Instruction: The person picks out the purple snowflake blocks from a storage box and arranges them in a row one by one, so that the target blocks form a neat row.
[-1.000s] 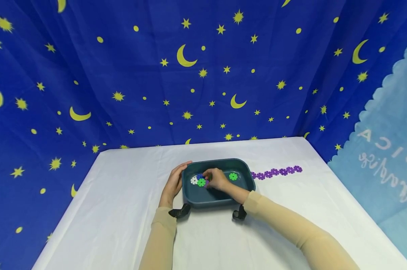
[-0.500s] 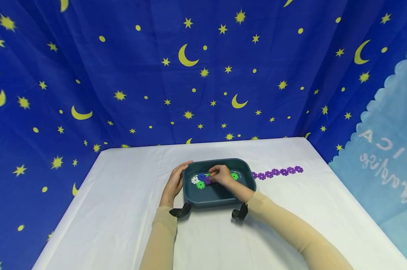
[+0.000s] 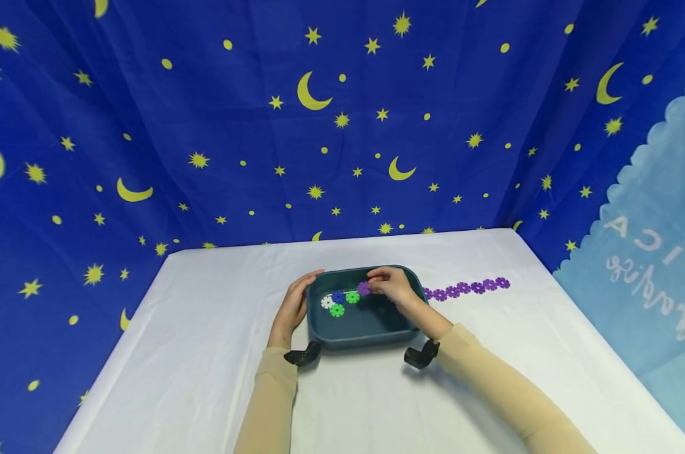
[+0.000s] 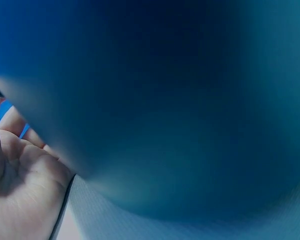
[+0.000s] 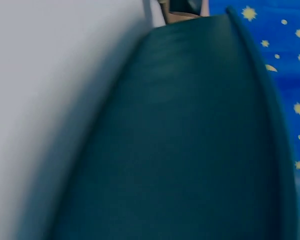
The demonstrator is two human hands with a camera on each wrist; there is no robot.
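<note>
A dark teal tray (image 3: 368,340) stands on the white table. My left hand (image 3: 289,309) lies along the outside of its left wall, fingers extended toward the far corner; the left wrist view shows its palm (image 4: 27,190) beside the wall. Over the tray, my right hand (image 3: 392,285) pinches a purple snowflake disc (image 3: 364,288). Left of that disc, inside the tray, are a white disc (image 3: 327,302), a blue disc (image 3: 339,297) and two green discs, one nearer the front (image 3: 337,310). In the right wrist view the tray wall (image 5: 180,130) hides the right hand's fingers.
A chain of several joined purple discs (image 3: 463,289) runs rightward on the table from behind the tray's right edge. Black wrist cameras (image 3: 303,355) sit near the tray's front side. A blue star-patterned curtain (image 3: 342,157) hangs behind the table.
My right hand has lifted the purple disc from among the others and moved it right and toward the tray's far side. The left hand stays at the tray's left wall.
</note>
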